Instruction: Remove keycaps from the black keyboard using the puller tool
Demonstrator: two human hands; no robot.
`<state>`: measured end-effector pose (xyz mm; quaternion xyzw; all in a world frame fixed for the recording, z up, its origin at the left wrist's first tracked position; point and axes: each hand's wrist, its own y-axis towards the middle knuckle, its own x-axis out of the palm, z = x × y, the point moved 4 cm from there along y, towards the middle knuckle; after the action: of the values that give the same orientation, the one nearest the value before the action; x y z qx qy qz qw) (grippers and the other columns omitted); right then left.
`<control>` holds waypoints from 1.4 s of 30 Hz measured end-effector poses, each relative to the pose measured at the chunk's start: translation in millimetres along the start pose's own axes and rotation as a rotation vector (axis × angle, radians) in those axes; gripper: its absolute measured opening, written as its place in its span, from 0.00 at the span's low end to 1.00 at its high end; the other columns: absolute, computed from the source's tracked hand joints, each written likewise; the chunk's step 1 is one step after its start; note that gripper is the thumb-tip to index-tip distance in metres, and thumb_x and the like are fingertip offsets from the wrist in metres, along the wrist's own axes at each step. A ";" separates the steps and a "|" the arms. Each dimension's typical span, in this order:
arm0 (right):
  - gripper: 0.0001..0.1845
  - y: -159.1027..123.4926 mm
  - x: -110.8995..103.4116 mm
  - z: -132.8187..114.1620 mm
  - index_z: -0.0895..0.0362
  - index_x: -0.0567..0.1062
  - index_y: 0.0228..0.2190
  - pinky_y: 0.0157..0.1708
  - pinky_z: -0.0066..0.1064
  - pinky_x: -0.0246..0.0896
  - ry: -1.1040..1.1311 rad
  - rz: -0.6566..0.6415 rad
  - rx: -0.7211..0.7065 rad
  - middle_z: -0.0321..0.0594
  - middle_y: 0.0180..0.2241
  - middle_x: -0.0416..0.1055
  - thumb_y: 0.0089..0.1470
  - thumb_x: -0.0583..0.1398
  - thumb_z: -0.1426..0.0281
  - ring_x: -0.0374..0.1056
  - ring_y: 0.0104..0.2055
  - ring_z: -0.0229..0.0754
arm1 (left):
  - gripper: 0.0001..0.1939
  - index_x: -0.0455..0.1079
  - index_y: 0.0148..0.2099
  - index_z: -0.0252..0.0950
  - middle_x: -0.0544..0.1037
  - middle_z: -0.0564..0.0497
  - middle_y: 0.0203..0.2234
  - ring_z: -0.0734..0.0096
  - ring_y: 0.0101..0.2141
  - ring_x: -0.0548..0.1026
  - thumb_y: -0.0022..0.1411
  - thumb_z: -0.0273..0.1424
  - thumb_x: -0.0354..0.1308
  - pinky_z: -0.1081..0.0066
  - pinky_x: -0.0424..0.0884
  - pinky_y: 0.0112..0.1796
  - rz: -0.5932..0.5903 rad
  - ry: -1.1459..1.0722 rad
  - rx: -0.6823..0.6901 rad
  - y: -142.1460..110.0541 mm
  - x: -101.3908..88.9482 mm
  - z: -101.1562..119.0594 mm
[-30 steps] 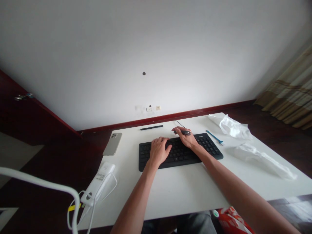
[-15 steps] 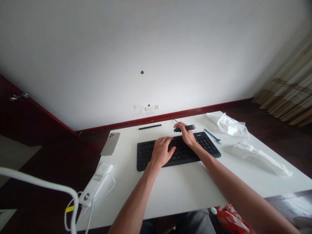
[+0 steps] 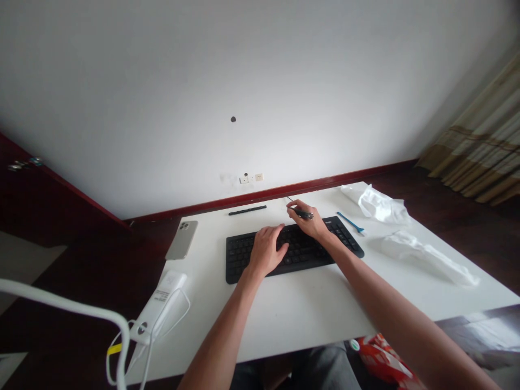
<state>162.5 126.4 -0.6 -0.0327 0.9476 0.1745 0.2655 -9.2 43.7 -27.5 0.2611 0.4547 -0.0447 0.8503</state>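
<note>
A black keyboard (image 3: 240, 254) lies across the middle of the white table (image 3: 300, 306). On its middle keys rests my left hand (image 3: 266, 250), palm down, the thumb apart from the fingers. My right hand (image 3: 309, 221) is over the keyboard's back edge, fingers closed around a slim black brush-like tool (image 3: 305, 215). Part of that tool is hidden by the fingers. Behind the keyboard, a narrow black strip (image 3: 247, 210) with a bumpy edge lies flat. To the right of the keyboard is a blue pry stick (image 3: 350, 222) with a wider end.
On the left are a phone (image 3: 182, 240), face down, and a white power strip (image 3: 159, 303) with cables. A thick white tube (image 3: 65, 304) crosses the lower left. Crumpled white plastic bags (image 3: 382, 206) lie at the right. A red bag (image 3: 384, 357) is below the table's front edge.
My right hand has turned, so the black tool shows less and points more toward me on its right end. The left hand stays on the keyboard. The whole view has shifted slightly.
</note>
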 end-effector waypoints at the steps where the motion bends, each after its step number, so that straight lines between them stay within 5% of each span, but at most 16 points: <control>1: 0.15 -0.1 0.5 -0.1 0.53 0.78 0.42 0.34 0.33 0.61 -0.006 -0.002 -0.002 0.36 0.28 0.77 0.60 0.60 0.57 0.68 0.28 0.41 | 0.28 0.62 0.66 0.42 0.76 0.47 0.55 0.55 0.56 0.72 0.66 0.29 0.62 0.52 0.67 0.59 0.002 -0.002 0.002 0.0 0.2 -0.3; 12: 0.19 0.1 6.4 2.1 0.55 0.76 0.25 0.38 0.32 0.61 -0.033 -0.036 0.043 0.39 0.27 0.78 0.62 0.57 0.57 0.73 0.31 0.44 | 0.15 0.70 0.53 0.42 0.78 0.49 0.50 0.55 0.54 0.72 0.65 0.27 0.62 0.53 0.67 0.57 -0.016 -0.016 0.003 0.7 -3.7 3.8; 21: 0.15 -2.9 8.5 -5.3 0.55 0.76 0.28 0.35 0.31 0.59 -0.043 -0.134 -0.056 0.35 0.25 0.74 0.62 0.57 0.61 0.67 0.28 0.40 | 0.13 0.68 0.50 0.41 0.78 0.49 0.47 0.57 0.52 0.73 0.64 0.26 0.63 0.55 0.67 0.56 0.000 -0.019 0.000 1.6 -3.0 3.2; 42: 0.14 -5.5 9.7 -10.1 0.55 0.72 0.25 0.30 0.30 0.54 -0.149 -0.081 -0.081 0.33 0.20 0.63 0.58 0.57 0.62 0.56 0.24 0.38 | 0.18 0.66 0.54 0.41 0.77 0.48 0.48 0.56 0.53 0.73 0.64 0.27 0.63 0.54 0.68 0.56 0.016 -0.014 0.001 0.8 -1.3 1.3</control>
<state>150.0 117.9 0.7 -0.0688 0.9152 0.2039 0.3407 -8.8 43.6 -25.6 0.2646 0.4465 -0.0401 0.8538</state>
